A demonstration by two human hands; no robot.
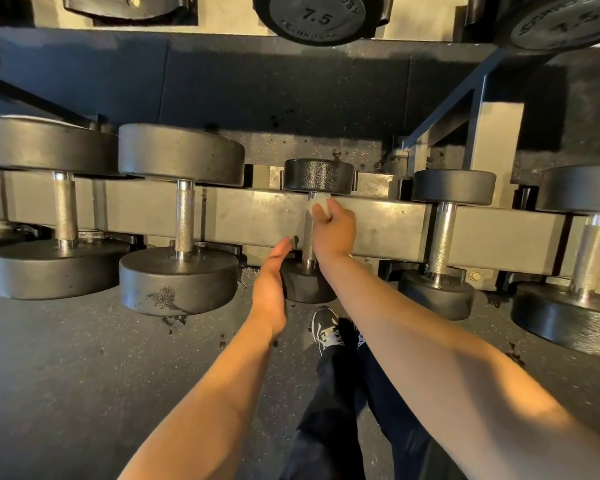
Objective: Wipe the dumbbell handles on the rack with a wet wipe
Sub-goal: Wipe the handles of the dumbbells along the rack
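One dumbbell handle [308, 237] lengthwise away, right hand [333, 226] around.

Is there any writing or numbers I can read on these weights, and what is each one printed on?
"7.5": on the round end face of the upper-shelf dumbbell at top centre.
"7.5": fainter, on the end face of the upper-shelf dumbbell at top right.
Raised brand lettering rings both faces; it is too blurred and cut off to read.
Nothing readable on the lower-row dumbbells or the wet wipe.
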